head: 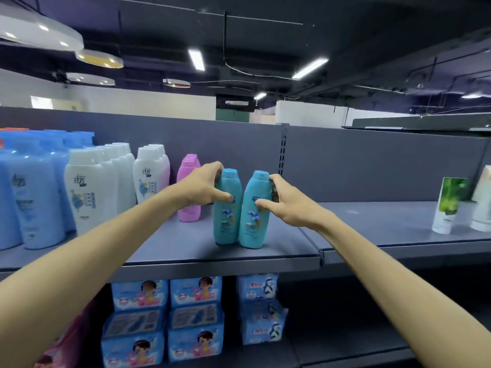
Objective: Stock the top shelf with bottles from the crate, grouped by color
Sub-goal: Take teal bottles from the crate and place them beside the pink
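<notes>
Two teal bottles stand side by side near the front of the grey top shelf (279, 251). My left hand (202, 185) grips the left teal bottle (225, 221) around its upper part. My right hand (285, 201) grips the right teal bottle (252, 224), which leans slightly left with its shoulder against the other. Left of them stand pink bottles (187, 208), then rows of white bottles (93, 189) and blue bottles (34, 197). The crate is out of view.
The shelf's right section holds a green-and-white tube (449, 205) and a white container (483, 200) at the far right. Below, blue packaged goods (194, 317) fill the lower shelf. A grey back panel (345, 160) rises behind the shelf.
</notes>
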`<state>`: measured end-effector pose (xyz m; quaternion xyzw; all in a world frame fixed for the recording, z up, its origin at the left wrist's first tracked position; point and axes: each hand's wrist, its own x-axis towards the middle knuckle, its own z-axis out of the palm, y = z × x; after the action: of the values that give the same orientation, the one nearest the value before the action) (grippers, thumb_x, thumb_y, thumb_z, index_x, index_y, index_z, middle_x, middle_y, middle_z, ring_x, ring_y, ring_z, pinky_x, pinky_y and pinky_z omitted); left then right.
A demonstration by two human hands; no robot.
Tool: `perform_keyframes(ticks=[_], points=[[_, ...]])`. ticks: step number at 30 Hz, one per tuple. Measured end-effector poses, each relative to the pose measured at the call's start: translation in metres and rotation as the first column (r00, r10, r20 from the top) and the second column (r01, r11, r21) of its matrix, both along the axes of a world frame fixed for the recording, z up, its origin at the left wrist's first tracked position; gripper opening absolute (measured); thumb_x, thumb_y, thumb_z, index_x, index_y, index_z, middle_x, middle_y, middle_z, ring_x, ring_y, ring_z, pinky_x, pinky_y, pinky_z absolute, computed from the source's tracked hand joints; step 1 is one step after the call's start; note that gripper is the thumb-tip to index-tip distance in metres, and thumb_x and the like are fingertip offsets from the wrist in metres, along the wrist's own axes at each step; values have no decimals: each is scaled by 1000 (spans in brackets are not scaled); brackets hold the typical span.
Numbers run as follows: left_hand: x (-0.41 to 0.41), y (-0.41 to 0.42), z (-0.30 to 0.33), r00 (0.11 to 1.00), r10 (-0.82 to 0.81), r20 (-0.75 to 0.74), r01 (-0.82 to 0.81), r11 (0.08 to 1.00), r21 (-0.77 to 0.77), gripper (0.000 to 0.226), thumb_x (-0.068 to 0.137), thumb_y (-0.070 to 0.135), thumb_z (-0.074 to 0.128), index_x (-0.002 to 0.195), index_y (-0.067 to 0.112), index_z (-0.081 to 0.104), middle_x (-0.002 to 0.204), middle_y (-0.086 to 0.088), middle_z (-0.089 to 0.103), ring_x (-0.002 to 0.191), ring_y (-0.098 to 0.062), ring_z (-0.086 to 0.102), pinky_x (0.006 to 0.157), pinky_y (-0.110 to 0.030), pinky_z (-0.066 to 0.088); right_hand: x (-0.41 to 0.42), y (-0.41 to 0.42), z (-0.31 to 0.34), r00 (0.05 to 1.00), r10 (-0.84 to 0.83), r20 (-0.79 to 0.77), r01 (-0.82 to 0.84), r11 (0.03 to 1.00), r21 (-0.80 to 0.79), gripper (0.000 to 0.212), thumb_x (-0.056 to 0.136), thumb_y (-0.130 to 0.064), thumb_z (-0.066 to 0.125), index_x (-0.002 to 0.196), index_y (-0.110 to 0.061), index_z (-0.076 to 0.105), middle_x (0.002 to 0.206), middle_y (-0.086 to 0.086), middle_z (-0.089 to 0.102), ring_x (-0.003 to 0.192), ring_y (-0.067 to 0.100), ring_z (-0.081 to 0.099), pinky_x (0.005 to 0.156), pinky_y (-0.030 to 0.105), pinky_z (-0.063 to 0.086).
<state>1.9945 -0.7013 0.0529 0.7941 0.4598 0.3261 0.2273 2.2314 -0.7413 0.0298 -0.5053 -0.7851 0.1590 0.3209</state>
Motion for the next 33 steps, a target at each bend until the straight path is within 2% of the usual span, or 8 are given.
perform_keyframes(ticks=[5,10,16,19,21,24,29,33], points=[[-1,-2,1,998,-48,51,51,997,-59,40,79,8,78,108,10,51,101,-6,69,84,-16,69,57,-21,53,-5,4,-4,999,33,-12,-33,999,-7,41,97,-32,61,131,-22,42,118,-5,65,107,12,64,97,41,54],[-6,-10,-8,994,-39,102,45,997,-60,41,77,11,81,107,8,54,98,-5,73,86,-16,71,68,-28,58,-1,2,-7,999,27,-29,-28,1000,-15,42,95,-30,64,130,-21,44,124,-6,63,113,12,62,101,39,52],[-11,-18,-56,987,159,35,-162,983,85,38,71,29,87,98,15,64,85,7,70,77,-5,66,62,-15,51,2,0,-32,991,13,-133,-26,995,-97,39,91,-25,71,125,-20,52,123,-5,64,110,14,65,91,37,59],[-3,-21,-78,970,229,87,-239,962,132,36,71,30,86,96,16,66,84,12,68,73,4,63,59,-7,45,1,1,-41,973,5,-230,-31,994,-109,36,91,-21,71,123,-16,55,123,-1,64,109,15,66,86,35,61],[4,-17,-86,964,233,126,-250,958,140,34,73,27,85,98,16,65,90,10,69,74,2,64,58,-5,44,1,3,-44,971,6,-240,-31,994,-101,36,91,-21,71,123,-16,55,123,-2,64,110,16,66,86,35,61],[13,-2,-87,964,237,121,-253,956,146,36,76,26,82,105,15,63,100,6,67,83,-9,66,68,-16,49,2,7,-45,968,12,-249,-39,994,-104,36,93,-21,69,125,-15,55,124,-2,64,110,15,66,86,34,60],[26,42,-88,954,295,59,-301,940,160,34,80,28,78,104,15,59,101,1,67,86,-17,64,77,-35,55,5,23,-46,969,34,-246,-60,993,-100,33,94,-20,68,124,-16,55,123,-4,65,109,13,67,86,34,60],[33,76,-87,947,321,33,-322,936,142,31,84,25,74,103,13,52,100,0,63,83,-17,58,69,-28,46,8,42,-47,971,50,-234,-77,991,-106,33,93,-20,69,123,-17,55,122,-5,66,108,12,67,86,34,60]])
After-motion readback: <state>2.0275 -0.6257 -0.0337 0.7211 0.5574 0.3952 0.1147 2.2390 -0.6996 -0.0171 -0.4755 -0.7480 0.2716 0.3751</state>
